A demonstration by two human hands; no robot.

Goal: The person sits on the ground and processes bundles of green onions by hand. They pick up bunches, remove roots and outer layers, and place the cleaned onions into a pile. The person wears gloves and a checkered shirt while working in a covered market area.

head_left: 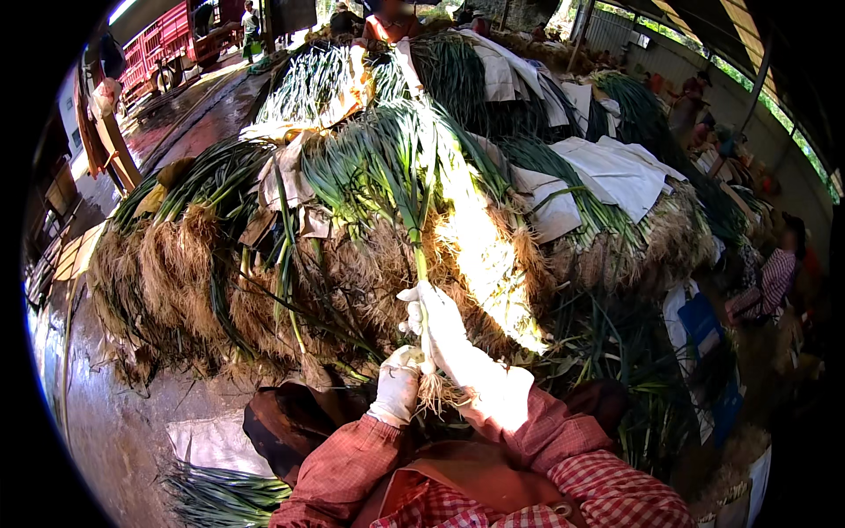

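Note:
I hold one long leek upright in front of me, its green leaves spreading up over the pile and its bushy brown roots hanging below my hands. My right hand, in a pale glove and brightly sunlit, is closed around the stalk. Lower down and to the left, my left hand, also gloved, is closed at the white base just above the roots; its fingertips are partly hidden. Straight ahead, a large heap of leeks lies with its root ends toward me.
Pale sheets cover parts of the heap. More leeks lie on the ground at lower left beside a whitish sheet. Loose green leaves litter the right side. Another person sits at far right; a red truck stands at back left.

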